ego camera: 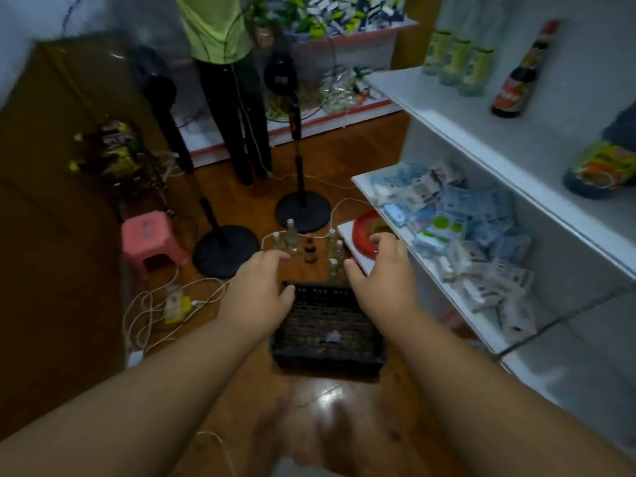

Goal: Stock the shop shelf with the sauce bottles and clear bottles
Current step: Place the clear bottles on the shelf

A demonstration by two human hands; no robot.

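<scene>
Several clear bottles and one small dark sauce bottle stand on the wooden floor beyond a black plastic crate. My left hand hovers over the crate's far left corner, fingers spread, holding nothing. My right hand hangs over the crate's far right corner, also spread and empty, next to the clear bottles on that side. On the white shelf at the right stand a tall dark sauce bottle and three green-labelled clear bottles.
The shelf's lower level holds several small packets and a red dish. Two fan stands with cables, a pink stool and a standing person's legs crowd the floor. A brown cabinet is at the left.
</scene>
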